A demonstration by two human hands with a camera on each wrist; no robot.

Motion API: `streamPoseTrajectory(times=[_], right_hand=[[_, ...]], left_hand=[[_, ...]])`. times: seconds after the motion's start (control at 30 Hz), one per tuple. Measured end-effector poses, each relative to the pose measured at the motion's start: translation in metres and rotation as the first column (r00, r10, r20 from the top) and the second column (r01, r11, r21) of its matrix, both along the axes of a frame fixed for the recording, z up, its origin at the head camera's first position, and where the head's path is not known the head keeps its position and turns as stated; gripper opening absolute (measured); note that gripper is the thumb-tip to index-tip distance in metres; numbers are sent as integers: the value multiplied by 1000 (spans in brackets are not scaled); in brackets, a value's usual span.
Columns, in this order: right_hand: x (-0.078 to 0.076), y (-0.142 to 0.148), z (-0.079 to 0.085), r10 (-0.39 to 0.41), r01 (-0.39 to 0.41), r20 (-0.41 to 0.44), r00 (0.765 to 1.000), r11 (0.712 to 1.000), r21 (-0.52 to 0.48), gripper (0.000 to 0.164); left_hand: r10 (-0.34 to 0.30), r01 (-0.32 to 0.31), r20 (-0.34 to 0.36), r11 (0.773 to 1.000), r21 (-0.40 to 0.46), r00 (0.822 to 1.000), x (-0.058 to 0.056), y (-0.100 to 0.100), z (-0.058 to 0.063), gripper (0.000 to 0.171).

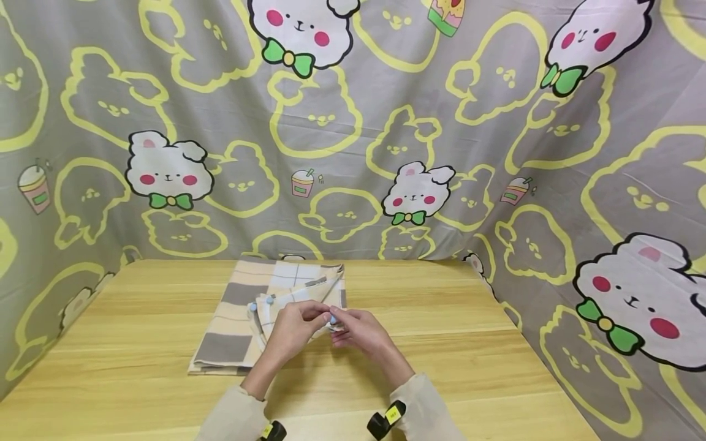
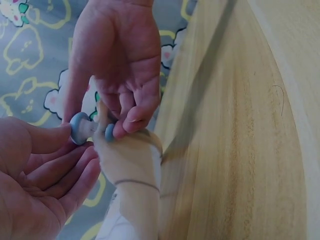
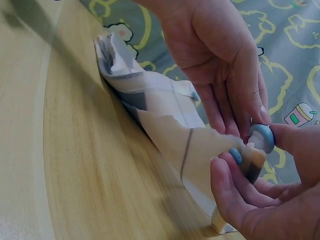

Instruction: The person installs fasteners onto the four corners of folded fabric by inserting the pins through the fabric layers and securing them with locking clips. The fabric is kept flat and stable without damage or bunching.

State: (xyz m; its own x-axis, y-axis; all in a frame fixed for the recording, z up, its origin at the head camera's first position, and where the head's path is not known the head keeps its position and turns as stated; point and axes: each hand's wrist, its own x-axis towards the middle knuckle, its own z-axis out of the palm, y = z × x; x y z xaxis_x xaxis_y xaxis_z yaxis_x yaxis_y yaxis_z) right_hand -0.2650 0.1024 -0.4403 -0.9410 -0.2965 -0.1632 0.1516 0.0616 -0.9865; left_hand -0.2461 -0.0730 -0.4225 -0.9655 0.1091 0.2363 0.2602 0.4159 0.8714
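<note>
A folded plaid cloth (image 1: 228, 318) in cream, white and grey lies left of the table's middle, one corner raised toward me. Both hands meet at that corner over a fastener with a pale blue rounded cap (image 2: 79, 128), a whitish stem and a thin pin. On the cloth's other side sits its small blue disc (image 3: 235, 156). My left hand (image 1: 295, 327) pinches the cap. With the thumb at the cap and a fingertip at the disc, my right hand (image 1: 364, 334) grips the fastener through the cloth edge. More blue fasteners (image 1: 269, 299) sit on the cloth's left corner.
The wooden table (image 1: 430, 343) has a light wood-grain surface. A grey curtain (image 1: 331, 147) with cartoon animals hangs behind it and along the sides. Black wrist cameras (image 1: 386, 419) sit on both sleeves.
</note>
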Motion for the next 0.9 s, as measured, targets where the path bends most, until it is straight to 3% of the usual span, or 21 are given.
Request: streamPoseTrajectory(times=[0.63, 0.9], right_hand=[[1, 3, 2, 21, -21, 19, 1000, 999, -33, 31], [4, 5, 3, 55, -55, -2, 998, 994, 99, 35]], left_hand=[[-20, 21, 34, 999, -32, 999, 1, 1, -2, 6], [-85, 88, 46, 994, -67, 995, 1, -1, -4, 11]])
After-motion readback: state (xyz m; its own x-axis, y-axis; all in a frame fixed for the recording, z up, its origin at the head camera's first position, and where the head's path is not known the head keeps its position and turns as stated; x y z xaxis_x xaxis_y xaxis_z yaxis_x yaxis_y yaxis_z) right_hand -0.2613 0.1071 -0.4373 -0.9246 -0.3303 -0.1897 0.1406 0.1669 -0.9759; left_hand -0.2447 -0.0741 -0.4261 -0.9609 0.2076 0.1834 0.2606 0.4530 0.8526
